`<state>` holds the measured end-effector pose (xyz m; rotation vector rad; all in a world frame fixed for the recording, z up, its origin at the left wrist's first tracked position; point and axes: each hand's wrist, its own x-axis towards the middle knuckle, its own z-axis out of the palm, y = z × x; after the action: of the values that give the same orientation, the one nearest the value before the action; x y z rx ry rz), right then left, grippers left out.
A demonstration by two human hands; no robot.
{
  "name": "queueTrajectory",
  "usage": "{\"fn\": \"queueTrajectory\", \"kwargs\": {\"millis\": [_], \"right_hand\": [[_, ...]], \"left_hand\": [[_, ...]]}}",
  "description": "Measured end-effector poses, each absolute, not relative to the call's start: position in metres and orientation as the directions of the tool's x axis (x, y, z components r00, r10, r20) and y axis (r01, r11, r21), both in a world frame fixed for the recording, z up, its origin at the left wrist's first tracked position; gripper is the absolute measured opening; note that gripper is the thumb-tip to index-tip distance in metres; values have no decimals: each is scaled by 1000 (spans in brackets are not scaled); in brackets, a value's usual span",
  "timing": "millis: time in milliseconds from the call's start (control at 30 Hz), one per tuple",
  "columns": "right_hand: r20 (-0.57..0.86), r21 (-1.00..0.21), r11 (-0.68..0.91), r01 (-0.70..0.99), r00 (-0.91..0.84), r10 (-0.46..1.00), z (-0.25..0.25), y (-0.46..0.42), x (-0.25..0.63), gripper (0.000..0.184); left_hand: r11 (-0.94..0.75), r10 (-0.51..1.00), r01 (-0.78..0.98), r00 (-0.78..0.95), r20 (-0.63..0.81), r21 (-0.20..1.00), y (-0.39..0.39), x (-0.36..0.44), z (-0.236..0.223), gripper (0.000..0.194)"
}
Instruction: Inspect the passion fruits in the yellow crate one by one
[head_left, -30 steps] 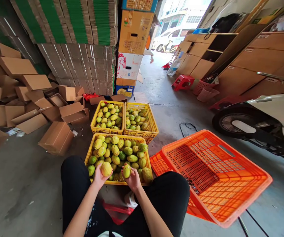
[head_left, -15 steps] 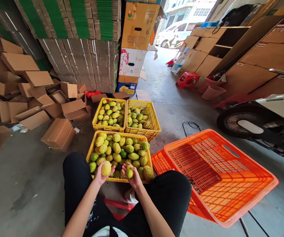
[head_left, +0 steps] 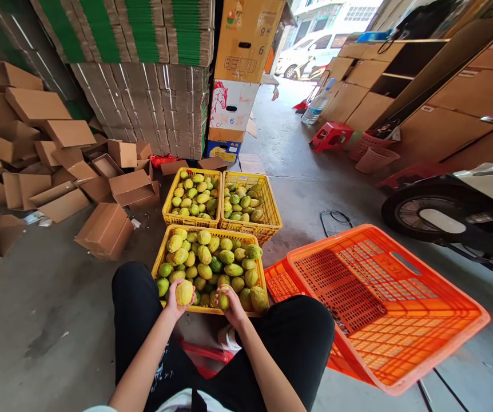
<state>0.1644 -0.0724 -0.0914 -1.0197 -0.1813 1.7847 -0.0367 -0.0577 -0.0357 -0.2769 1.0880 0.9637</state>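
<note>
My left hand (head_left: 177, 301) is closed round a plump yellow fruit (head_left: 184, 293), which faces up from the palm. In my right hand (head_left: 231, 309) is a smaller yellow-green fruit (head_left: 223, 298), with the fingers curled round it. Both hands are above the near edge of a yellow plastic crate (head_left: 155, 264). Oval green and yellow fruits (head_left: 205, 271) fill this crate in a heap; some have brown blemishes. My hands and the held fruits hide a few of them. The exact kind of fruit is unclear.
Two more yellow crates (head_left: 222, 200) of similar fruit stand just beyond. An orange crate (head_left: 429, 366) lies tilted beside my right knee. Loose cardboard boxes (head_left: 104, 232) are scattered at left, below stacked flat cartons (head_left: 143, 109). A motorbike wheel (head_left: 418, 214) is at right.
The fingers of my right hand have curled in round its fruit, and my left fingers have also drawn closer round theirs. The view has shifted slightly; the crates stay put.
</note>
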Motion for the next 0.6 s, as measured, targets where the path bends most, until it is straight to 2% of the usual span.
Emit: {"fn": "queueTrajectory", "kwargs": {"millis": [100, 267, 467, 600], "right_hand": [[-571, -494, -440, -749, -102, 814, -92, -71, 168, 37], [-563, -341, -473, -812, -227, 795, -98, -67, 172, 31], [-617, -378, -449, -809, -141, 774, -106, -67, 168, 33], [-641, -393, -392, -832, -58, 765, -107, -70, 170, 35]], "left_hand": [[554, 527, -789, 86, -845, 265, -58, -36, -38, 26], [464, 569, -848, 64, -820, 256, -56, -36, -44, 40], [501, 599, -815, 85, -796, 290, -56, -32, -46, 33], [480, 572, -812, 2, -820, 333, -58, -33, -45, 30]]}}
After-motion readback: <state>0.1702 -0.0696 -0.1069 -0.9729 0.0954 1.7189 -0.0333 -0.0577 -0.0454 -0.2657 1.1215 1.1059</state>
